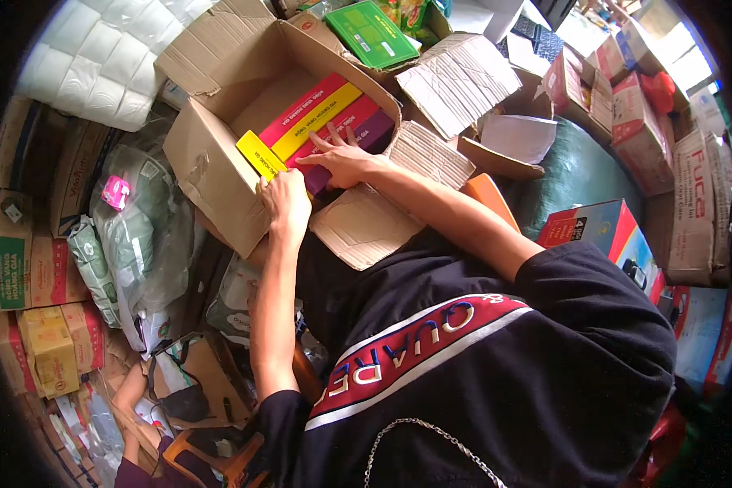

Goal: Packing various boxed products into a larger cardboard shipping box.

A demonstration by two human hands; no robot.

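Head view, looking down into an open cardboard carton [211,175] tilted toward the person. The left hand [285,203] is clenched around the near end of a long, narrow yellow box [260,154], thumb and fingers pinching its short end at the carton's front wall. The right hand [343,160] lies flat and released, fingers spread, just beyond and to the right of that grip, pressing on a magenta box [333,126] and a purple box [374,130] packed side by side. A second yellow box [317,110] and a red box [301,102] lie farther from the grip, against the carton's bare inner floor.

The yellow box sits at the near left of the row, its gripped end raised slightly above its neighbours. Judged by their shape and sharp printed edges, these are thin paperboard cartons: probably light, stiff along their length, smooth and somewhat slippery, and liable to dent at the corners. A hold across the short end or the two long side faces would suit them best. Wrapped paper rolls [89,65] lie well beyond the carton, to the left.
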